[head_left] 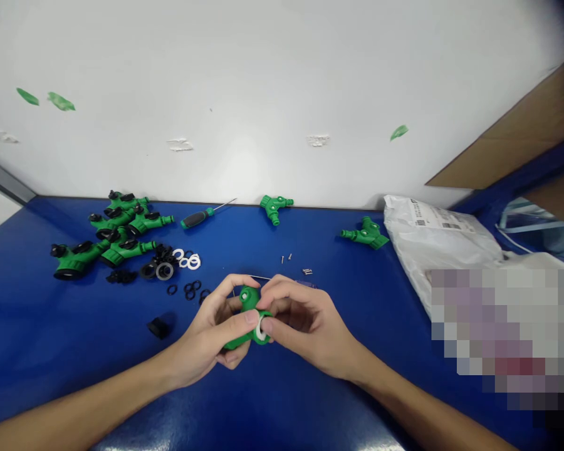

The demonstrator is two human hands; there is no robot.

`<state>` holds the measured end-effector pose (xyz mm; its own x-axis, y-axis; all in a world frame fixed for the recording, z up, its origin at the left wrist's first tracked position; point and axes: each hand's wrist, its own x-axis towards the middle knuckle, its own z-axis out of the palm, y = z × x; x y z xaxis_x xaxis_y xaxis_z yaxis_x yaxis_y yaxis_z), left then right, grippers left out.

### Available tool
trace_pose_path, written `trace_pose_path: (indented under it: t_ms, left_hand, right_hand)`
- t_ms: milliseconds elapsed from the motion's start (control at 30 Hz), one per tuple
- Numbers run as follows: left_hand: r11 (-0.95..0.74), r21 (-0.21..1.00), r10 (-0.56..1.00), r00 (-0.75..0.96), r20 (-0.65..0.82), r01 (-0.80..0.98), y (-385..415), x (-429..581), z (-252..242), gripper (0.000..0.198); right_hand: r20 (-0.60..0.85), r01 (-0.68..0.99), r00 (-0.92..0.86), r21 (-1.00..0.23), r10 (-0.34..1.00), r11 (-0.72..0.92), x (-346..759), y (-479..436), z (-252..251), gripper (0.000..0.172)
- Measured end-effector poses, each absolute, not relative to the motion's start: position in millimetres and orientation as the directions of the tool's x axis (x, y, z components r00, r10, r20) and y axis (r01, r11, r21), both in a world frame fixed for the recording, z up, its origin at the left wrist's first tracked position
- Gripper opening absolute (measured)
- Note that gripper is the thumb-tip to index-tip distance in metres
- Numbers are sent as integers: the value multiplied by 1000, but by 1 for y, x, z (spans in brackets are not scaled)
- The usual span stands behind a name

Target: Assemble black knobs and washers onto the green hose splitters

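My left hand (216,335) is wrapped round a green plastic hose splitter (248,300), held just above the blue table (310,401). My right hand (301,319) pinches a white ring (260,327) against the open end of that splitter, thumb and forefinger pressed together. Both hands meet at the middle of the table, near its front.
A pile of finished green splitters (113,235) lies at the back left, with black and white rings (178,266) beside it. A screwdriver (202,216), two loose green splitters (275,207) (367,233), small screws (294,263), a black cap (158,327) and a white plastic bag (432,241) also lie on the table.
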<state>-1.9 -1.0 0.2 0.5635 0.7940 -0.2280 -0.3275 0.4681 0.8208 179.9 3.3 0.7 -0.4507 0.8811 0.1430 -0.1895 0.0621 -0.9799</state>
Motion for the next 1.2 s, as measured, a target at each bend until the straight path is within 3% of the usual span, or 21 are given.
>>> trace_pose_path:
  t_ms: [367, 600, 767, 900, 1033, 1200]
  left_hand:
    - [445, 853, 766, 609, -205, -273, 0, -5, -2, 36]
    - [474, 834, 758, 612, -225, -281, -1, -4, 2, 38]
    - [439, 850, 789, 578, -209, -292, -2, -3, 1, 37]
    - [382, 862, 850, 493, -187, -333, 1, -4, 2, 36]
    - [354, 853, 903, 377, -205, -383, 7, -8, 8, 43]
    - [310, 866, 931, 309, -193, -393, 15, -13, 18, 51]
  right_hand:
    - [15, -230, -498, -966, 867, -116, 178, 4, 3, 23]
    - [29, -268, -563, -952, 826, -150, 180, 7, 1, 16]
    - [41, -240, -504, -966, 863, -94, 180, 8, 2, 18]
    - [157, -16, -426, -986, 891, 166, 199, 18, 14, 14]
    - [302, 400, -473, -763, 828, 507, 217, 22, 17, 6]
    - [258, 596, -649, -413, 716, 689, 216, 17, 3, 18]
